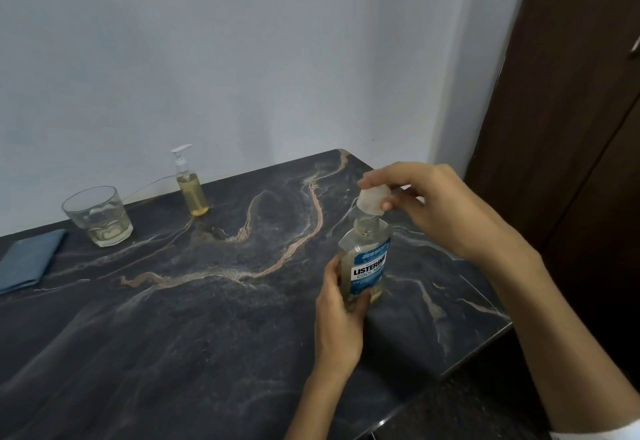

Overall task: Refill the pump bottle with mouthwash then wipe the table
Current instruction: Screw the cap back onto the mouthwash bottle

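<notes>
Head view shows an early stage: the left hand holds the Listerine bottle upright on the counter while the right hand pinches its cap, just off the neck. The pump bottle stands unopened well apart; pouring and wiping with the blue cloth remain.

Glass tumbler, dark wooden door

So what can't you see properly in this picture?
All in the head view:
- Cap: right hand fingers cover part of it; whether it is fully off the bottle is unclear.
- Bottle's base: hidden by left hand.
- Label small print: too small.
- Cloth: cut off by the left edge.
- Pump bottle: any label too small.
</notes>
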### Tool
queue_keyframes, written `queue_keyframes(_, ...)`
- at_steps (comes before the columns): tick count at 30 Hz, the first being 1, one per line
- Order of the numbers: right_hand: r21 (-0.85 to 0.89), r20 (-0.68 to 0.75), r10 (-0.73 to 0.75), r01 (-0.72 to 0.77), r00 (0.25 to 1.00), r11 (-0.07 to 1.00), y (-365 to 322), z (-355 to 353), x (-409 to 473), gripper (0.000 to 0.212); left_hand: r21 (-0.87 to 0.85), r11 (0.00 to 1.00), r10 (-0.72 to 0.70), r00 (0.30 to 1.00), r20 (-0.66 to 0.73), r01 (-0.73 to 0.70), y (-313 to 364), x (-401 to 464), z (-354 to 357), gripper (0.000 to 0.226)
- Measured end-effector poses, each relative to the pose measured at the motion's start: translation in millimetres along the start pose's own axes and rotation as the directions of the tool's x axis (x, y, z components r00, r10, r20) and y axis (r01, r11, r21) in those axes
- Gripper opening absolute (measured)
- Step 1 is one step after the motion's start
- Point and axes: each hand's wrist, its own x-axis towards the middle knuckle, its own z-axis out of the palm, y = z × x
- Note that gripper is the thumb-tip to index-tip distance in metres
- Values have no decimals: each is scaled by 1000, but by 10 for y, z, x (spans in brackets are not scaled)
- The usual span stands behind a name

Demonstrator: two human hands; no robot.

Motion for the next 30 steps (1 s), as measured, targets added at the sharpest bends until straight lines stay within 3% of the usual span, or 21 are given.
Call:
queue_keyframes(4,-37,8,-60,60,998,997,-40,28,16,37,-3,1000,-4,1000,6,4,-9,3,-3,52)
queue_keyframes(7,-48,79,-14,18,997,999,-6,69,23,30,0,1000,-11,1000,14,11,-13,-2,-5,51)
queue_keyframes(9,-12,96,47,-46,994,999,9,120,16,37,7,1000,-12,1000,15,12,-13,-6,-2,51)
queue_keyframes(12,-12,-14,99,-99,995,995,10,188,15,57,18,1000,-13,1000,15,13,-8,-11,0,52)
queue_keyframes(18,-13,-248,107,-114,963,993,-68,262,3,50,13,1000,5,1000,11,-5,0,-18,-10,49)
queue_keyframes(23,216,-133,170,-138,976,966,-75,201,-111,47,-5,1000,13,1000,17,-13,1,-23,-18,47)
queue_keyframes(27,50,-236,169,-162,957,986,-42,164,-165,38,-7,1000,19,1000,19,-19,11,-23,-19,46)
queue_keyframes(30,91,-93,142,-134,985,987,-5,121,-138,40,-5,1000,9,1000,9,-9,5,-14,-12,47)
